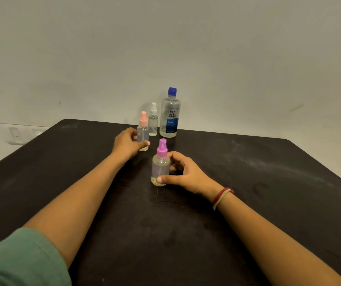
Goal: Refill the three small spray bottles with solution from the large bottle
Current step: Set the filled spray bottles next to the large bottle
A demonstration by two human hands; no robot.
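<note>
Left hand [128,143] gripped the pink bottle [143,133], right hand [186,172] the purple bottle [160,169]. A white bottle [153,121] made three small; one large bottle [169,118] stood at twelve o'clock.

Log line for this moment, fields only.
left hand: grips pink-capped bottle | right hand: grips purple-capped bottle | white-capped bottle: untouched | large bottle: untouched | caps: all on | bottles: all upright

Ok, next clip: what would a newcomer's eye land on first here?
Both hands grip small spray bottles mid-table: the left hand holds the pink-capped bottle, and the right hand holds the purple-capped bottle, nearer the camera. Behind them, at the dark table's far edge, stands the large blue-capped bottle, with a white-capped spray bottle just left of it.
</note>
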